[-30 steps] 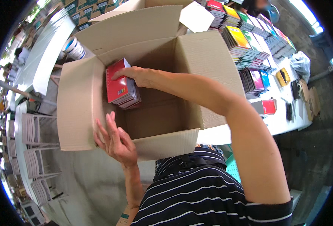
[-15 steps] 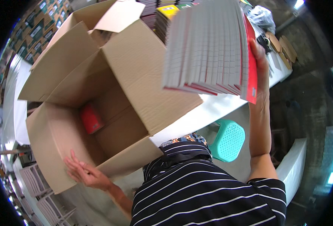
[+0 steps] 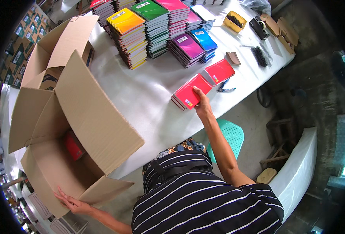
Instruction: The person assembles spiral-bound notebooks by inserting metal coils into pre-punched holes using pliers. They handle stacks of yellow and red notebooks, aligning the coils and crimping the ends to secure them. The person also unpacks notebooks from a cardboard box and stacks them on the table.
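My right hand (image 3: pixel 202 102) grips a short stack of red spiral notebooks (image 3: pixel 192 90), thumb on the top cover and the other fingers hidden at its near side. The stack is low over the white table, beside more red notebooks (image 3: pixel 220 71); I cannot tell whether it rests on the tabletop. With fingers spread, my left hand (image 3: pixel 71 202) lies against the near flap of an open cardboard box (image 3: pixel 98 113) and holds nothing. Inside the box, a red notebook (image 3: pixel 74 146) lies toward the far side; shadow covers part of the interior.
Stacks of yellow notebooks (image 3: pixel 126 21), green notebooks (image 3: pixel 151 9), purple notebooks (image 3: pixel 188 46) and blue notebooks (image 3: pixel 204 39) stand on the white table (image 3: pixel 141 97). Toward the right are a yellow tub (image 3: pixel 235 21), a tape dispenser (image 3: pixel 259 28) and pens (image 3: pixel 226 89). A green stool (image 3: pixel 231 136) stands below the edge.
My right hand has come down from high in front of me to table level with the red notebooks. The view has shifted, showing more of the table. My left hand stays at the box.
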Motion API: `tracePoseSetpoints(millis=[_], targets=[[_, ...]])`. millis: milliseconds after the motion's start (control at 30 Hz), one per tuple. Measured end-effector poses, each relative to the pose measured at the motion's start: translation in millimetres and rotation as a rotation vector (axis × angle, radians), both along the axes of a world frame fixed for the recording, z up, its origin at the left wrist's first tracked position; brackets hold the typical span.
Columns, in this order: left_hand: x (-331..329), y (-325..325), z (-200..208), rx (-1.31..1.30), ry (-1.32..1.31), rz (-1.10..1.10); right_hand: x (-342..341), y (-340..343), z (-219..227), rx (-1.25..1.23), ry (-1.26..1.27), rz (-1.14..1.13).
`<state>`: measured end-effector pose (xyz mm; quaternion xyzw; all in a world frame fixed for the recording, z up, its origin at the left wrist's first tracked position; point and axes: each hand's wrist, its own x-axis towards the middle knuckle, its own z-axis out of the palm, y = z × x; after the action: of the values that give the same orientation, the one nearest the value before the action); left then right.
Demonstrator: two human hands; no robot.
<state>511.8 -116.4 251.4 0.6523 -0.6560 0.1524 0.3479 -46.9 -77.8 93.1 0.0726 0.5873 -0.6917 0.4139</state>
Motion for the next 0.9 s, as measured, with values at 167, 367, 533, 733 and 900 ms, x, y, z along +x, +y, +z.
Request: tracePoseSetpoints(millis=[167, 367, 533, 733, 900], targets=[[-9.4, 2.4, 6.0, 0.068, -0.058, 0.087, -18.3, -4.9, -12.1, 0.026, -0.031, 0.031], [-13.2, 3.8, 3.6, 0.091, -0.029, 0.127, -40.6, 2.5, 1.5, 0.231, 0.027, 0.274], [-5.9, 1.4, -1.7, 0.045, 0.037, 0.082, -42.5, 5.4, 17.6, 0.226, 0.011, 0.407], [19.5, 9.4, -13.4, -0.003, 0.02, 0.019, -23.1, 58.9, 108.5, 0.676, 0.638, 0.979], [-14.7, 2.2, 2.4, -0.034, 0.061, 0.088, 72.2, -18.7, 274.9, -0.198, 0.954, 1.059]])
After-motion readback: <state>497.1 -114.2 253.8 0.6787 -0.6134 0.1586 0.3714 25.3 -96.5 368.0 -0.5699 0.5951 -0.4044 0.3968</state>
